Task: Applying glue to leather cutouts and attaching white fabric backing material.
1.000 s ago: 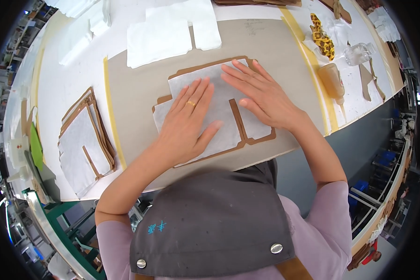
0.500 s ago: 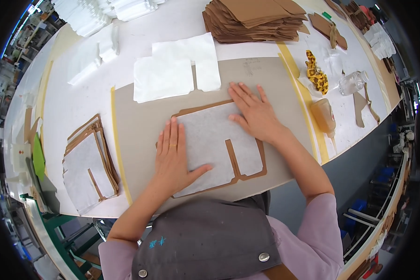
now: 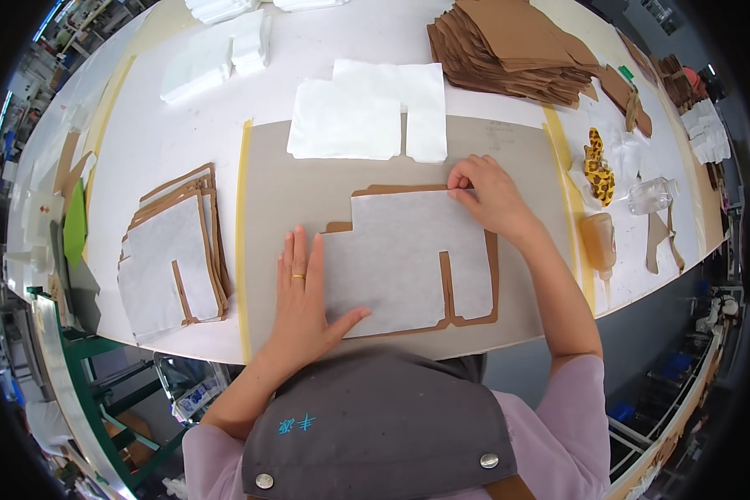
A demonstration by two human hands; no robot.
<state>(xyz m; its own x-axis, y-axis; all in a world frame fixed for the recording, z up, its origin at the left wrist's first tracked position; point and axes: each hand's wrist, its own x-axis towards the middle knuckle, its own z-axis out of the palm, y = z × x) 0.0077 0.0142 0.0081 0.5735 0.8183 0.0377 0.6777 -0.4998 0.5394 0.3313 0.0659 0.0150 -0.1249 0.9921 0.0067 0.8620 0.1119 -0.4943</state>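
A white fabric-like sheet [image 3: 392, 258] with a narrow slot lies over a brown piece [image 3: 492, 287] of similar outline. The brown shows as a border along the top, the right side, the bottom and in the slot. Flat on the left end of the white sheet rests my left hand [image 3: 298, 308], its fingers stretched and thumb spread toward the middle. My right hand [image 3: 490, 198] is at the upper right corner, fingers curled and thumb pressed in a pinch on the sheet's edge. The brown corner beneath is partly hidden by that hand.
Left of the grey mat [image 3: 279, 183] lies a stack of lined brown pieces [image 3: 162, 258]. Beyond are loose white sheets [image 3: 350, 117] and a brown stack [image 3: 508, 50]. On the right stand an amber bottle [image 3: 597, 242], a clear jar [image 3: 650, 197] and a leopard-patterned cloth [image 3: 597, 171].
My right hand has gone from lying flat with spread fingers to pinching the sheet's upper right corner. My left hand stays flat at the left end. The whole view has shifted.
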